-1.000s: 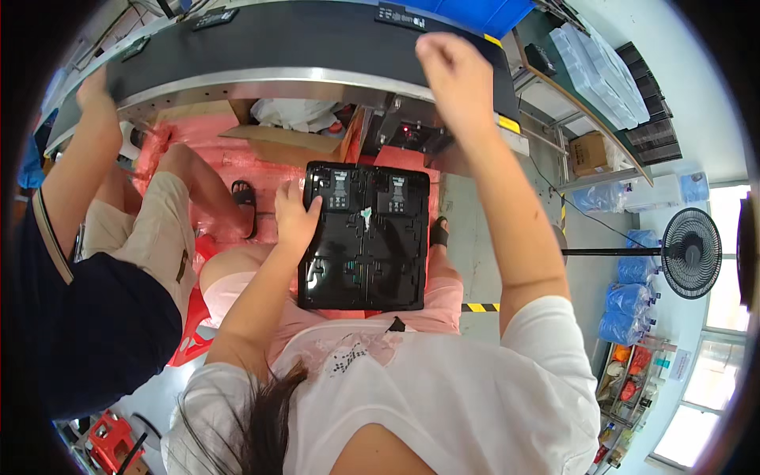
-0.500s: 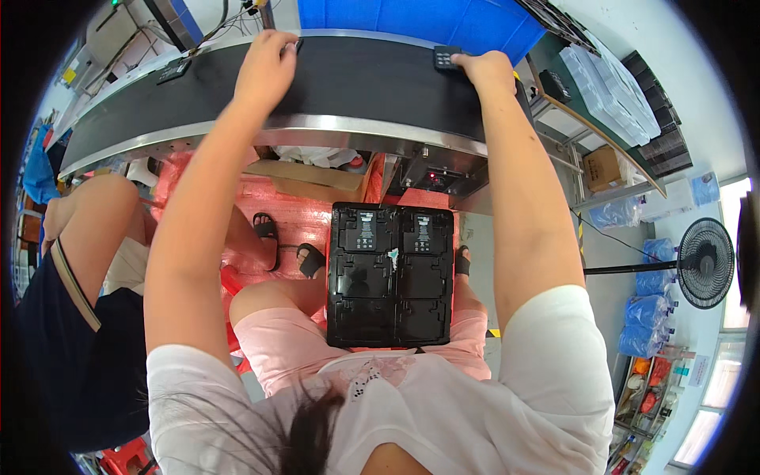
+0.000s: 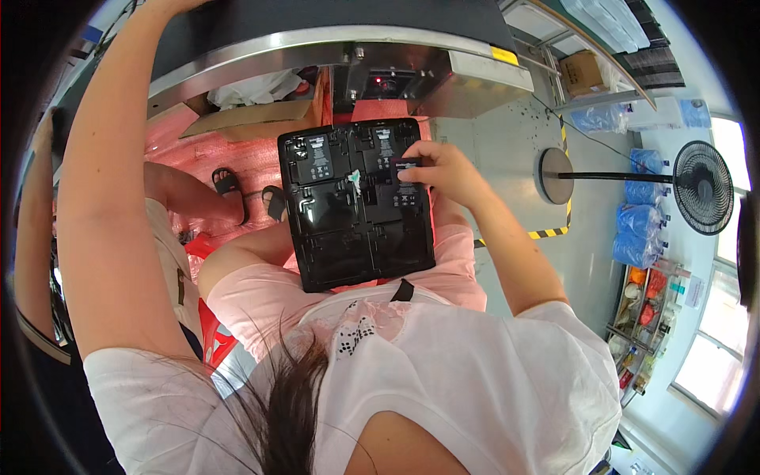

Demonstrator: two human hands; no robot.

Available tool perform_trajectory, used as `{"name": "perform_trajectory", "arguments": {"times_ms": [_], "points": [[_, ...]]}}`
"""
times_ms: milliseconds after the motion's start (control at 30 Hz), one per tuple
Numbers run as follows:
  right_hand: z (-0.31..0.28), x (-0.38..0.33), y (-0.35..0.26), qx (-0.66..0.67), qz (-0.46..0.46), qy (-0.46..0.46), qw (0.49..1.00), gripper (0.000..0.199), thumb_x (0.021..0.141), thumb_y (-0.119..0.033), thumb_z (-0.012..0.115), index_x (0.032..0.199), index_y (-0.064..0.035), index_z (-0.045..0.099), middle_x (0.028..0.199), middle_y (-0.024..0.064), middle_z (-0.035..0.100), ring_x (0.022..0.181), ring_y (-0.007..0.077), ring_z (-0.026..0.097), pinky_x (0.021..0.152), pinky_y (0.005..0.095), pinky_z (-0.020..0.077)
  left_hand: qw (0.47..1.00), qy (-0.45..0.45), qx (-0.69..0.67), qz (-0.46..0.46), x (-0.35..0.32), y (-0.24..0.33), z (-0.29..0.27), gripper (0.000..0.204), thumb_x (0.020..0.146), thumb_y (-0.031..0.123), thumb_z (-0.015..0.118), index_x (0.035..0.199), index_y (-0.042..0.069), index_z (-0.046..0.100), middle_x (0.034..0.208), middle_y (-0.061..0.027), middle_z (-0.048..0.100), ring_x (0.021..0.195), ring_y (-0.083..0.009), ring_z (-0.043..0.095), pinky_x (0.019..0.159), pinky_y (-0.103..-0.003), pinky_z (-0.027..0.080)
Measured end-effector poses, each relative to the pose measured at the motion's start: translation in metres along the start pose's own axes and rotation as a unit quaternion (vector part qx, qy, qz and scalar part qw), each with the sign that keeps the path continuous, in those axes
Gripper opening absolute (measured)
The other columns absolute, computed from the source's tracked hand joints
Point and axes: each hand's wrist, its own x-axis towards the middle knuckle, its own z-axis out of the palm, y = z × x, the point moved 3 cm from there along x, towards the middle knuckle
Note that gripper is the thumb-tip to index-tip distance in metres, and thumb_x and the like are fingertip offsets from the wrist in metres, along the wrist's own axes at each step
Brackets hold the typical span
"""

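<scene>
A black plastic tray with several compartments rests on my lap, tilted slightly. Flat black batteries with white print lie in its far compartments, one battery on the left and another battery on the right. My right hand pinches a similar flat black battery over the middle compartment of the tray's right column. Whether that battery touches the tray floor I cannot tell. My left hand reaches to the black conveyor belt at the upper edge, its fingers cut off by the frame. A small pale green scrap sits on the tray's middle divider.
The conveyor's metal edge runs beyond the tray. Under it stands an open cardboard box with white plastic in it. A co-worker's leg is close on my left. A standing fan is on the right.
My right hand has come from the belt down to the tray, bringing a battery. The view has shifted down and right, and my left hand is now at the upper edge.
</scene>
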Motion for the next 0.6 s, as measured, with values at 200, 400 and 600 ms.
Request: {"name": "perform_trajectory", "arguments": {"times_ms": [200, 400, 600], "points": [[0.038, 0.028, 0.105, -0.203, -0.091, 0.057, 0.973, 0.029, 0.073, -0.015, 0.070, 0.098, -0.0031, 0.060, 0.086, 0.0113, 0.057, 0.082, 0.0247, 0.057, 0.072, 0.0319, 0.0458, 0.699, 0.216, 0.470, -0.495, 0.030, 0.057, 0.083, 0.057, 0.070, 0.034, 0.073, 0.107, -0.006, 0.056, 0.102, -0.0243, 0.061, 0.097, -0.0352, 0.060, 0.084, -0.040, 0.046], [0.076, -0.034, 0.089, -0.337, -0.179, 0.169, 0.909, 0.060, 0.078, -0.022, 0.067, 0.127, 0.0012, 0.041, 0.122, 0.0183, 0.045, 0.108, 0.0346, 0.049, 0.090, 0.0404, 0.0429, 0.791, 0.384, 0.330, -0.343, -0.009, 0.096, 0.172, 0.066, 0.077, 0.037, 0.072, 0.128, 0.002, 0.050, 0.105, -0.0128, 0.061, 0.091, -0.0194, 0.060, 0.084, -0.028, 0.047], [0.117, -0.069, 0.119, -0.489, -0.248, 0.073, 0.833, 0.072, 0.077, -0.039, 0.064, 0.132, -0.0004, 0.039, 0.141, 0.0185, 0.031, 0.132, 0.0314, 0.029, 0.105, 0.0525, 0.0263, 0.829, 0.324, 0.216, -0.403, -0.029, 0.105, 0.325, 0.077, 0.066, 0.034, 0.077, 0.123, -0.008, 0.047, 0.096, -0.0205, 0.062, 0.089, -0.0288, 0.062, 0.078, -0.035, 0.050]]}}
